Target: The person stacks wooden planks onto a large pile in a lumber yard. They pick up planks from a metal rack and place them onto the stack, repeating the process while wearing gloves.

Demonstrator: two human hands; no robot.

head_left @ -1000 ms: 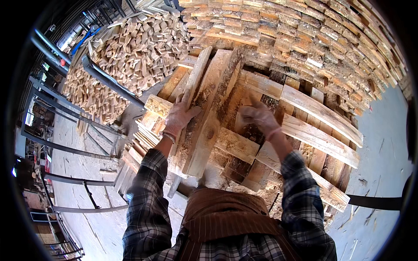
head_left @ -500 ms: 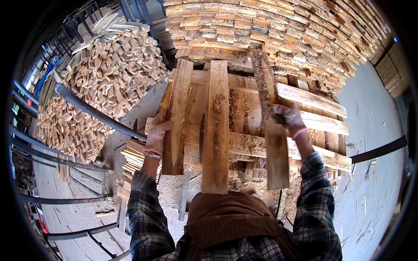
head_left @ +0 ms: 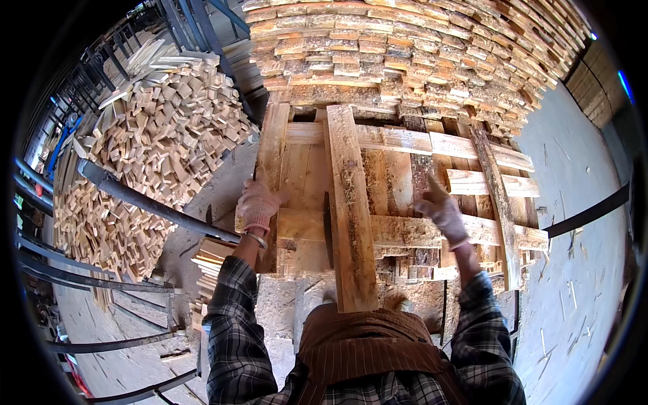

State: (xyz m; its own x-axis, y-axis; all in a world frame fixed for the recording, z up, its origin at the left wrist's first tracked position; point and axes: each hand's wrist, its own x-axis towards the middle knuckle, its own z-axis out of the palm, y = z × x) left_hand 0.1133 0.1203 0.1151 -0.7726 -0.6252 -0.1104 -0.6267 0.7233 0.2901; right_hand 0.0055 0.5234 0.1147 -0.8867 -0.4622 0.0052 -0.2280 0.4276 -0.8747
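My left hand [head_left: 258, 204], in a pale work glove, is closed over the left-hand board [head_left: 271, 145] at about its mid-length; the fingertips are partly hidden. A long rough board [head_left: 354, 216] lies slightly slanted in the middle, its near end close to my apron. My right hand [head_left: 442, 212], gloved too, hovers over the slats with fingers apart and holds nothing. To its right, a narrow bark-edged board [head_left: 496, 202] lies across the pale crosswise slats [head_left: 482, 145]. Beneath all of these is a layered stack of planks [head_left: 385, 179] strewn with sawdust.
A tall wall of stacked boards [head_left: 378, 50] rises at the far side. At the left is a big heap of short wood offcuts [head_left: 162, 128], with a dark metal bar [head_left: 155, 202] reaching toward the stack. Grey floor [head_left: 560, 189] with wood splinters stretches along the right.
The bark-edged board has gone from my right hand to the right side of the slats, and that hand has opened. The middle board now slants. My left hand has shifted slightly nearer me.
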